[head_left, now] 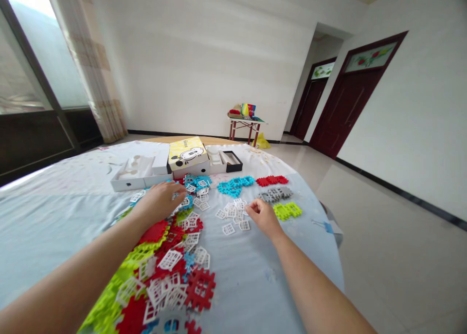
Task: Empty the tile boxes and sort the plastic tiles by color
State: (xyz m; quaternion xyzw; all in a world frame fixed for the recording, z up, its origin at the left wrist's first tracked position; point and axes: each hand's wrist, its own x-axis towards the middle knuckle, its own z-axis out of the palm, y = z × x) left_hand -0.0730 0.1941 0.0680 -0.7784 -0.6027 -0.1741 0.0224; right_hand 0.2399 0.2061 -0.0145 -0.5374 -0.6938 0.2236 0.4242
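Note:
My left hand (163,201) reaches over the far part of a mixed heap of plastic building pieces. Its fingers are loosely bent and apart; their undersides are hidden, and I see nothing held. White window-frame pieces (202,197) and blue pieces (197,181) lie by its fingertips. My right hand (261,216) is closed in a pinch at the right edge of a small group of white window-frame pieces (233,210). What is between those fingertips, if anything, is too small to make out. Green notched pieces (288,211) and grey ones (275,194) lie just beyond it.
Red pieces (272,180) and a blue group (235,185) lie farther back. A yellow-and-white cartoon box (188,154), open white boxes (127,182) and a black-rimmed tray (233,162) stand at the far side. The heap's red square (200,289) lies near me. A small table (245,121) stands by the wall.

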